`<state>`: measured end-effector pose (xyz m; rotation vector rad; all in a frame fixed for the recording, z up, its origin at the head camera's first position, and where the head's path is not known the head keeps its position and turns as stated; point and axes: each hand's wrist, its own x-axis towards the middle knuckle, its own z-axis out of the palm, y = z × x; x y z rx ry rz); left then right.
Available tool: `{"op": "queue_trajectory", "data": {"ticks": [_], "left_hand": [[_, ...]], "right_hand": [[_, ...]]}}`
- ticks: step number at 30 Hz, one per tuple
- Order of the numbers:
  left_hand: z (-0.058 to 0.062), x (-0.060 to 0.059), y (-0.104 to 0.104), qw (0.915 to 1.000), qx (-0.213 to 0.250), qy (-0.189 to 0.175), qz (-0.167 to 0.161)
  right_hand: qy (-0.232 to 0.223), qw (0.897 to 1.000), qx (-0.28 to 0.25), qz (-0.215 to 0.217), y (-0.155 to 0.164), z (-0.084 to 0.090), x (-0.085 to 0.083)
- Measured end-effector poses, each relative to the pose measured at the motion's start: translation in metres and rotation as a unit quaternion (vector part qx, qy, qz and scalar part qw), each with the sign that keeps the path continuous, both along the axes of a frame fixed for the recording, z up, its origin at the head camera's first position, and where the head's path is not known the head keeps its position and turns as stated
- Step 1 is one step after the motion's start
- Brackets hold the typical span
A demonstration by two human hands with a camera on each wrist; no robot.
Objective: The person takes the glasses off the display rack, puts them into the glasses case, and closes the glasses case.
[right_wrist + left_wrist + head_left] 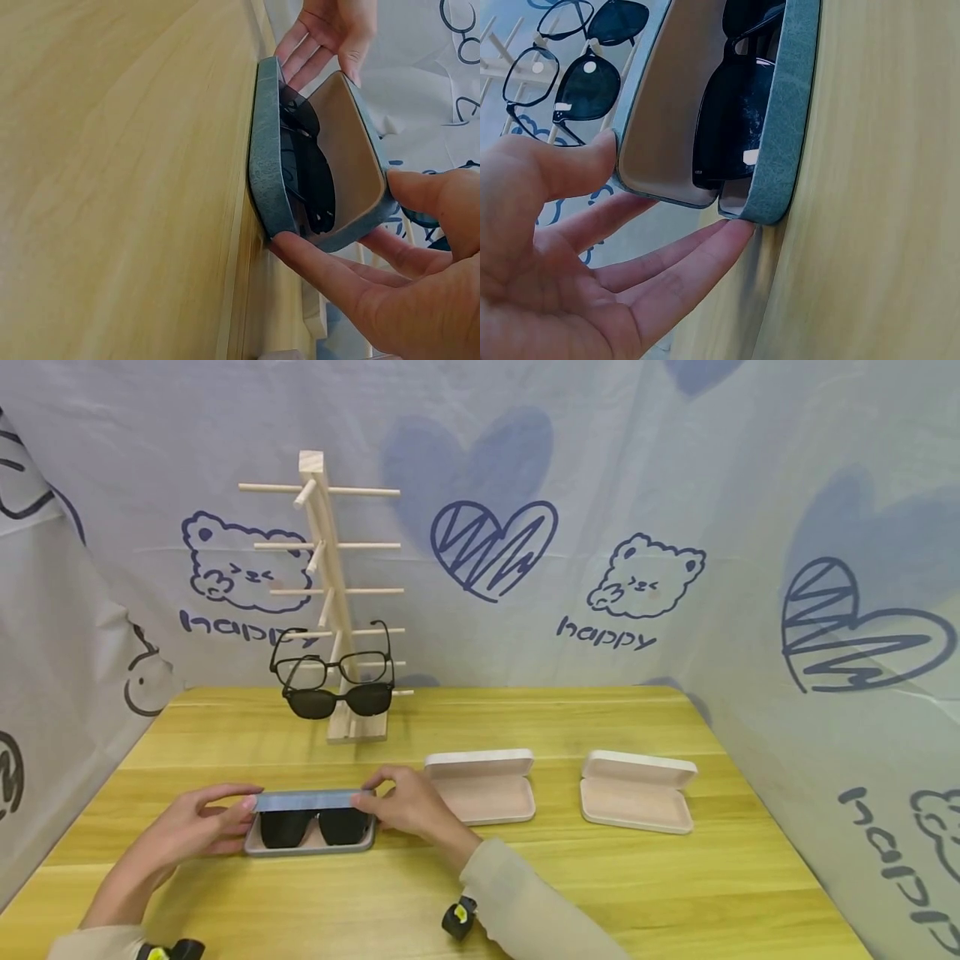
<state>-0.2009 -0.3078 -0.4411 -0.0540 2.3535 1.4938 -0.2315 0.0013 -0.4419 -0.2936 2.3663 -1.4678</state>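
A blue-grey glasses case (307, 801) lies on the table at front left, its lid partly raised. Dark sunglasses (345, 827) rest inside it, lenses toward me. My left hand (187, 827) holds the left end; in the left wrist view its thumb presses the lid's corner while fingertips touch the lower shell (786, 120). At the opposite end, my right hand (408, 802) has its thumb on the lid and a finger against the base, as the right wrist view shows on the case's end (266, 172).
Behind the case stands a wooden display rack (330, 543) with clear-lens glasses (302, 673) and sunglasses (367, 700) on its lower pegs. To the right, two white glasses cases (480, 799) (637, 806) lie with lids up. Printed cloth (495, 443) surrounds the table.
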Motion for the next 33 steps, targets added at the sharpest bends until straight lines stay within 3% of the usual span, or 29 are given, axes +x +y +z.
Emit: {"op": "queue_trajectory", "data": {"ticks": [15, 19, 24, 28, 33], "left_hand": [[-0.004, 0.004, -0.006, 0.9996, 0.018, -0.007, -0.021], [-0.009, 0.005, -0.010, 0.9991, 0.030, -0.007, -0.029], [-0.015, 0.008, -0.012, 0.9984, 0.023, 0.024, -0.046], [-0.017, 0.008, -0.011, 0.9969, 0.016, 0.048, -0.061], [-0.013, 0.006, -0.011, 0.9975, 0.005, 0.043, -0.055]], "right_hand": [[-0.005, 1.000, -0.003, 0.022, 0.005, -0.002, 0.000], [0.024, 0.999, 0.017, 0.030, 0.006, -0.004, 0.001], [0.068, 0.996, 0.045, 0.039, 0.006, -0.011, 0.000], [0.066, 0.996, 0.046, 0.045, 0.007, -0.012, -0.001], [0.058, 0.996, 0.050, 0.044, 0.006, -0.011, -0.003]]}}
